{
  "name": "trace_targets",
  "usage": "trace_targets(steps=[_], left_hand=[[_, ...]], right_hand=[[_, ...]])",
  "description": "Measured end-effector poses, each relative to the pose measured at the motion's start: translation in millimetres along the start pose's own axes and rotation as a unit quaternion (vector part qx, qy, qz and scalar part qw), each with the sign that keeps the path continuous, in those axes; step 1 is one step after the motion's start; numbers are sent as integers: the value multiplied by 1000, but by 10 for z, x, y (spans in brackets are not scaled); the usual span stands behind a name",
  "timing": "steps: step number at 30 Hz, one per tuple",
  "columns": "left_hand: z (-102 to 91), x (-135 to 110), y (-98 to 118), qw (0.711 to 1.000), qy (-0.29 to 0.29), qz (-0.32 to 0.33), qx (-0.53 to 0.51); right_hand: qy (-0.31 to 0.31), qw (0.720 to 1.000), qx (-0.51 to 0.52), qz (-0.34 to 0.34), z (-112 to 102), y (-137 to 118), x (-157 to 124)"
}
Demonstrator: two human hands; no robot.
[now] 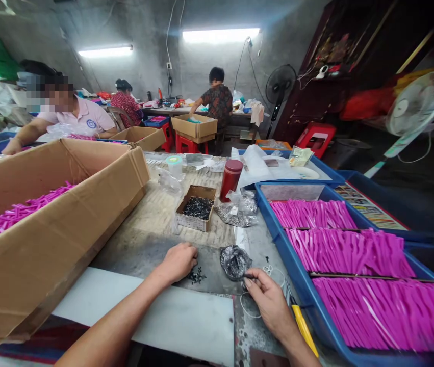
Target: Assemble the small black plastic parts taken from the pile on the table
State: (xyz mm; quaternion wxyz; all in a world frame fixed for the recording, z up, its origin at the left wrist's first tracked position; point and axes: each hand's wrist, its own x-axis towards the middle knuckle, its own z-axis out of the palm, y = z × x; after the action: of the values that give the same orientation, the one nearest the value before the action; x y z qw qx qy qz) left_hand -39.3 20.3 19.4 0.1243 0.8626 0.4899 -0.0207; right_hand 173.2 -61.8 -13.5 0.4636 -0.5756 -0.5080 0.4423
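My left hand [180, 261] rests on the dark work surface with its fingers curled down; whatever they may hold is hidden. Right beside its fingertips lies a loose pile of small black parts [197, 276]. With thumb and forefinger, my right hand [268, 295] pinches the near edge of a crumpled black plastic bag [235, 262], which sits opened out like a bowl. Just beyond stands a small cardboard box [194, 223] holding many small black pieces.
A large carton [59, 224] of magenta strips fills the left. On the right, a blue tray [278, 235] holds rows of magenta pieces [347, 250]. Nearby are a yellow-handled tool [304, 330], a dark red cup [231, 179] and a clear bag [239, 210]. Other people sit farther back.
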Motion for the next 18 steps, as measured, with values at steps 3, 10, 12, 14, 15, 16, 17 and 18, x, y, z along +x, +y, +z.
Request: trace_targets(steps=[3,10,12,14,15,16,17,18], left_hand=[[23,12,39,1000,-11,-7,8],[-19,-47,130,1000,-3,0,29],[-26,-62,149,1000,1,-4,25],[-30,-66,158,1000,6,-10,12],[-32,-65,159,1000,10,-12,4],[-34,-63,157,1000,15,-11,-7],[-36,-60,152,1000,21,-6,-20],[-38,-56,147,999,28,0,-38]], right_hand=[[6,1000,-16,3,-18,-12,2],[3,997,-71,-25,-53,-36,79],[11,993,-110,-39,-58,-62,120],[16,985,-162,-62,-57,-102,171],[14,979,-190,-76,-52,-124,200],[7,971,-222,-91,-44,-144,230],[-2,961,-258,-104,-32,-162,260],[-14,948,-295,-116,-17,-176,291]])
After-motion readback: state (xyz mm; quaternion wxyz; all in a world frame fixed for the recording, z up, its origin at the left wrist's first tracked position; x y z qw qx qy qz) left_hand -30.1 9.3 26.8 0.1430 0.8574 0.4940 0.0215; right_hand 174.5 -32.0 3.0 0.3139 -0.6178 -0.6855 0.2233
